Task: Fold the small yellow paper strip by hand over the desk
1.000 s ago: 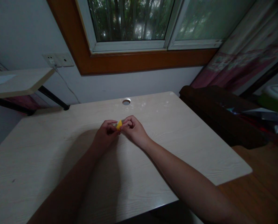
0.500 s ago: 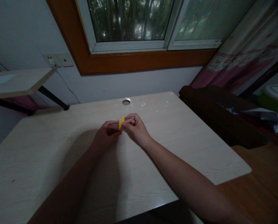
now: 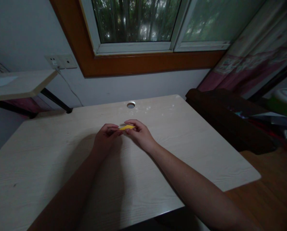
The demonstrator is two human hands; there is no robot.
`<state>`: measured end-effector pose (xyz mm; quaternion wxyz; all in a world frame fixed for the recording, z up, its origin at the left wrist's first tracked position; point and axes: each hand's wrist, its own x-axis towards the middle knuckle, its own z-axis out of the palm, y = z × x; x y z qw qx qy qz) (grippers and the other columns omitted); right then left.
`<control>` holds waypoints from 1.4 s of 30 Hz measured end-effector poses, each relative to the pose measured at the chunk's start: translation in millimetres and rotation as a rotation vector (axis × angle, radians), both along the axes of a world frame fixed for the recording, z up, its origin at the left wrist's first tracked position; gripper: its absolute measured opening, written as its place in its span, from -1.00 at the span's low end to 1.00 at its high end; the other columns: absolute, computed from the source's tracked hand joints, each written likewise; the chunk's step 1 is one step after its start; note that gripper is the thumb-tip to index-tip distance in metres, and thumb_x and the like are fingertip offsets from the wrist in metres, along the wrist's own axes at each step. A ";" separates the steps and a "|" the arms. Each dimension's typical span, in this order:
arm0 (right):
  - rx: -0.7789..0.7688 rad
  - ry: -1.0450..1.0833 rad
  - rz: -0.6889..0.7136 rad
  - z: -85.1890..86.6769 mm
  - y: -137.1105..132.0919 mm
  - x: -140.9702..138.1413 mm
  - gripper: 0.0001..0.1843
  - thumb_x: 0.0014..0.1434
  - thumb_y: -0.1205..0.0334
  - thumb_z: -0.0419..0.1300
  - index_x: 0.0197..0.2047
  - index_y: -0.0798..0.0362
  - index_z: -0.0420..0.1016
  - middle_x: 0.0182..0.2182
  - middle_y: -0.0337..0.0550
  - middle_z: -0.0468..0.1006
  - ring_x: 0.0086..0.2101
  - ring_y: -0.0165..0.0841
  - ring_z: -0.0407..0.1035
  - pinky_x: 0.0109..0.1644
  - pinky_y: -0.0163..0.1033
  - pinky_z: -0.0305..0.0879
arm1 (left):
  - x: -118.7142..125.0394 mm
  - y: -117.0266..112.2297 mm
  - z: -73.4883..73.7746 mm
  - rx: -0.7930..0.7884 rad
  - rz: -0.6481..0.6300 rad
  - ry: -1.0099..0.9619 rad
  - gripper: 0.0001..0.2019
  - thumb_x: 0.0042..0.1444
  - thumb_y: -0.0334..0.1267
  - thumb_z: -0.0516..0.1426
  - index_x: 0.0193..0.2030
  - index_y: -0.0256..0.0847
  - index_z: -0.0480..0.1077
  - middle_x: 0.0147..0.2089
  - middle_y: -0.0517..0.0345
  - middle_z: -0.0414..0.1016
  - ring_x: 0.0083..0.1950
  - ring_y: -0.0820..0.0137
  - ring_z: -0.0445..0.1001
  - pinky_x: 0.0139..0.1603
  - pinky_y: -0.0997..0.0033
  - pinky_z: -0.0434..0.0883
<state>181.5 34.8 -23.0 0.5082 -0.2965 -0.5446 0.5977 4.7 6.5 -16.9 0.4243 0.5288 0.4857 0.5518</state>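
A small yellow piece of folded paper (image 3: 127, 127) is held between my two hands, just over the far middle part of the table (image 3: 143, 179). It lies nearly flat, its long side running left to right. My left hand (image 3: 107, 133) pinches its left end between thumb and fingers. From the other side my right hand (image 3: 140, 133) grips it, thumb at the near edge and fingers curled behind. The fingertips partly cover the paper, so its full shape is hidden.
A round cable hole (image 3: 131, 105) sits near the table's back edge. At the left a raised shelf (image 3: 20, 84) stands on black legs. Behind are a wall socket (image 3: 61, 61) with a cable and a window (image 3: 136, 48). Dark furniture (image 3: 220, 118) adjoins the right side.
The yellow paper has turned from standing upright to lying nearly flat. My left hand has shifted slightly left, and the right fingers have moved around the paper.
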 end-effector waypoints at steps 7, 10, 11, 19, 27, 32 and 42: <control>-0.017 -0.032 0.032 -2.6 -1.4 -1.7 -0.75 0.07 0.17 0.32 -0.14 0.00 0.56 -0.25 -0.17 0.58 -0.28 -0.40 0.45 -0.13 -0.24 0.38 | -1.4 0.1 0.4 0.023 0.004 0.056 -0.73 0.01 -0.12 0.31 -0.20 -0.21 0.45 -0.28 0.11 0.61 -0.23 0.35 0.60 -0.14 0.36 0.50; -0.002 -0.053 0.014 -3.4 -1.8 -2.2 -0.74 0.05 0.14 0.34 -0.15 -0.02 0.57 -0.24 -0.17 0.59 -0.27 -0.39 0.46 -0.12 -0.24 0.38 | -1.6 -0.8 3.1 0.016 -0.008 0.075 -0.74 0.04 -0.12 0.30 -0.20 -0.21 0.46 -0.27 0.11 0.61 -0.22 0.36 0.59 -0.12 0.35 0.50; 0.002 -0.061 0.009 -3.5 -1.9 -2.2 -0.74 0.05 0.14 0.34 -0.15 -0.02 0.57 -0.24 -0.17 0.59 -0.26 -0.39 0.46 -0.11 -0.23 0.38 | -1.6 -1.0 4.1 0.016 -0.006 0.073 -0.75 0.04 -0.12 0.29 -0.20 -0.20 0.47 -0.27 0.11 0.61 -0.23 0.36 0.59 -0.12 0.35 0.50; -0.006 -0.086 0.026 -3.3 -2.5 -2.0 -0.71 0.05 0.11 0.34 -0.14 -0.01 0.58 -0.20 -0.14 0.61 -0.23 -0.37 0.48 -0.07 -0.22 0.39 | -2.4 -1.5 7.1 0.027 0.026 0.153 -0.77 0.07 -0.10 0.26 -0.22 -0.19 0.49 -0.30 0.11 0.61 -0.26 0.35 0.58 -0.15 0.35 0.51; -0.065 -0.033 0.090 -0.1 -3.7 -2.1 -0.71 0.01 0.16 0.37 -0.15 0.00 0.59 -0.26 -0.17 0.62 -0.30 -0.40 0.48 -0.15 -0.24 0.40 | -5.2 -0.6 5.7 0.067 0.012 0.196 -0.86 0.12 -0.17 0.22 -0.25 -0.17 0.50 -0.30 0.14 0.58 -0.28 0.39 0.55 -0.17 0.39 0.49; -0.115 -0.002 0.115 2.8 -3.8 -2.0 -0.71 -0.03 0.19 0.39 -0.17 0.02 0.60 -0.33 -0.19 0.62 -0.38 -0.43 0.46 -0.22 -0.26 0.41 | -6.2 0.5 6.3 0.080 -0.006 0.199 -0.87 0.12 -0.17 0.21 -0.28 -0.16 0.49 -0.34 0.17 0.56 -0.31 0.39 0.54 -0.20 0.40 0.48; -0.123 0.005 0.148 0.8 -1.7 -1.2 -0.69 -0.02 0.18 0.38 -0.16 0.04 0.60 -0.33 -0.16 0.62 -0.37 -0.42 0.47 -0.23 -0.25 0.42 | -6.1 1.1 2.4 0.079 -0.057 0.130 -0.80 0.12 -0.10 0.21 -0.26 -0.19 0.44 -0.38 0.17 0.54 -0.33 0.40 0.54 -0.22 0.38 0.47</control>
